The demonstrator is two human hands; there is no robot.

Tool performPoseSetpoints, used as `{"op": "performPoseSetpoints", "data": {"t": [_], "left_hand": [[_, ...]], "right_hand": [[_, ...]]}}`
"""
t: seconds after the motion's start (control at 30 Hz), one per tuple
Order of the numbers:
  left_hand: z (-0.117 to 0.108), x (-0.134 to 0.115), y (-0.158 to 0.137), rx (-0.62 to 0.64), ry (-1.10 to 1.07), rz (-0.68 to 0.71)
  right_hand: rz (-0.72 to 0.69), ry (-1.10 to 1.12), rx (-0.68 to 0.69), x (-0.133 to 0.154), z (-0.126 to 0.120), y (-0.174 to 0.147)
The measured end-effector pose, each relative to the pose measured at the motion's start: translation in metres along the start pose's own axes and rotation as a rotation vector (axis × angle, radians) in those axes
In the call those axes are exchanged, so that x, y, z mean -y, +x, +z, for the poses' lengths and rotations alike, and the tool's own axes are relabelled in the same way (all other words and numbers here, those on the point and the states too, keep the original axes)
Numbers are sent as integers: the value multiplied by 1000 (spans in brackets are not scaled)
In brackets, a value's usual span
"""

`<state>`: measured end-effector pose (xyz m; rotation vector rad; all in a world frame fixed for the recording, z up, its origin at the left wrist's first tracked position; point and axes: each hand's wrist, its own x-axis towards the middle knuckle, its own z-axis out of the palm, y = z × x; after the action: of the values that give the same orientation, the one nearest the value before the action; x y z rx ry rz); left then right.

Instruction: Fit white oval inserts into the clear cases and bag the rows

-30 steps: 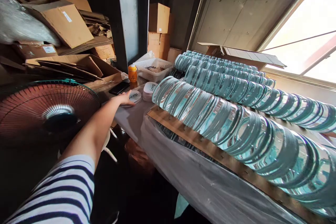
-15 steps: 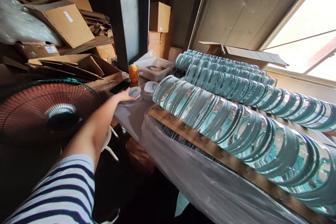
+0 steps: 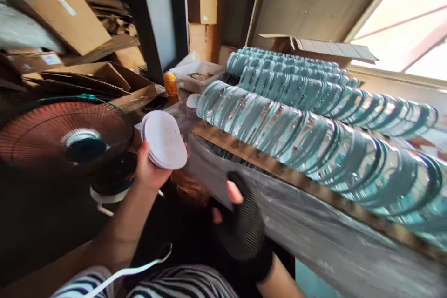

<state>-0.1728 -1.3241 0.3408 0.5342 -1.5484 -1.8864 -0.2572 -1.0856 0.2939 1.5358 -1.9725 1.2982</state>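
In my left hand [image 3: 153,170] is a small stack of thin white pieces with rounded corners [image 3: 165,139], fingers and thumb closed round its edges. A blank face of the stack is turned up toward me. My right hand [image 3: 240,223], in a black fingerless glove, hovers in front of the table's near side and is somewhat blurred. Two of its bare fingertips show apart, with nothing seen between them. Another white rounded stack [image 3: 193,102] lies on the table beyond my left hand, beside the clear glass pieces [image 3: 251,121] standing in long rows.
A fan [image 3: 84,144] stands at the left. Behind the table corner are an orange bottle [image 3: 171,84], a dark phone [image 3: 155,104] and a white plastic basket [image 3: 181,79]. Cardboard boxes [image 3: 70,18] are piled at back left. Plastic sheeting [image 3: 296,205] covers the table's side.
My left hand has lifted a white stack off the table corner and drawn it back toward me, its printed side no longer showing. My gloved right hand has come into view.
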Motion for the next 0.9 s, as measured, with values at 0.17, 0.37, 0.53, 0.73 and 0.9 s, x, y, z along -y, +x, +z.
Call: {"op": "performPoseSetpoints", "data": {"t": [0.17,0.37,0.53,0.73,0.9], "left_hand": [[46,64,-77,253,-95,-49],[83,80,-83,589,-29,-58],[106,83,-60,427,182,350],[147,112,-47,735,382,543],[168,116,-47,713,523,665]], "right_hand": [[-81,-65,3,25,34,12],[78,-27,-39,-8,-36,0],[395,72,-5,-61,-108,-37],[445,26,-56,-91,-103,-77],[372,-297,-377,-85,-92,-82]]}}
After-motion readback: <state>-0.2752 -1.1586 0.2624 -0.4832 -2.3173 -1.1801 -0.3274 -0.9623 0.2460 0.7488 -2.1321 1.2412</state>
